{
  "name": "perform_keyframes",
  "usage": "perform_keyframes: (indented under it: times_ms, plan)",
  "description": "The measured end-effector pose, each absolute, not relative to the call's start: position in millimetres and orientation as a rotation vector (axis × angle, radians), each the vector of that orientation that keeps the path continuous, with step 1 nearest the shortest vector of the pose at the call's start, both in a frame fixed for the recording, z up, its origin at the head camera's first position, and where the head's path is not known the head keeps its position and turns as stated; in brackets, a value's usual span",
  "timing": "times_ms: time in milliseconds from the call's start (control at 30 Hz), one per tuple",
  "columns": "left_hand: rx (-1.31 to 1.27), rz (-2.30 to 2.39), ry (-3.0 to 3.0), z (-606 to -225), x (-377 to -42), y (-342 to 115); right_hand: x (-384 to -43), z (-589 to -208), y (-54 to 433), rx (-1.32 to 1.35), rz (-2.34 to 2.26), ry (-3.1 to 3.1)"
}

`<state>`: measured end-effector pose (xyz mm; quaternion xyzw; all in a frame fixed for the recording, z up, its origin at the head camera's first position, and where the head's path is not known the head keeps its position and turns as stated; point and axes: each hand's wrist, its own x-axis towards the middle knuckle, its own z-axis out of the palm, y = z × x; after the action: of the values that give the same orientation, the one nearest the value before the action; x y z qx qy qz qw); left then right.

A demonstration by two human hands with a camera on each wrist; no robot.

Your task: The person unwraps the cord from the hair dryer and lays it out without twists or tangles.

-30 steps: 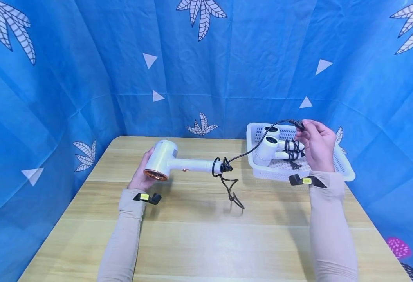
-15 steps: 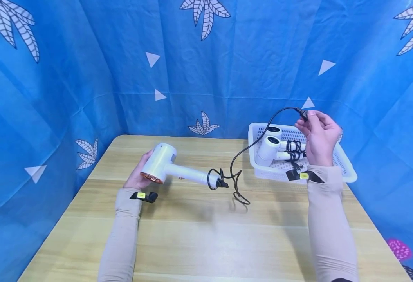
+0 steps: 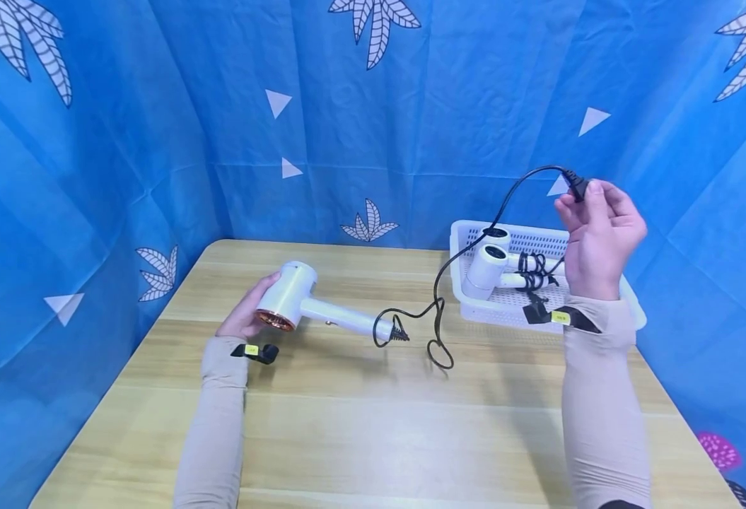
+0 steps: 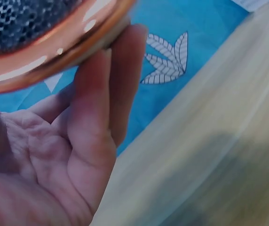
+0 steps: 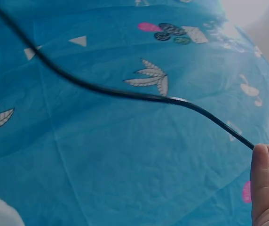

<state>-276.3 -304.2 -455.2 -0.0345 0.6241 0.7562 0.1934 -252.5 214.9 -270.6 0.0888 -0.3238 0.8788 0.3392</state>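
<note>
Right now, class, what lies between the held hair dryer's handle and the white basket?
Loops of its black cord, seen against the wooden table in the head view.

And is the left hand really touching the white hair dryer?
Touching. The left wrist view shows the left hand with its fingers against the hair dryer, right by its copper-coloured rim.

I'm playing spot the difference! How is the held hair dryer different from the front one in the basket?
The held dryer has a loose cord; the basket dryer's is wrapped round its handle. The held dryer shows a copper rim; the basket dryer shows a dark end. Both are white.
</note>
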Motion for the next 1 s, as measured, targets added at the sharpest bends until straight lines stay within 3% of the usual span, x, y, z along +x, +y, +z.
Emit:
perform_keyframes:
  times_ms: [600,1000]
  plan:
    - [-0.515,2.174,1.868,-469,-291,-320,-227,-276,282,0.092,2.269,-0.668]
    - [-0.525,2.111,1.845,-469,-330,-312,-188,-301,326,0.052,2.030,-0.705]
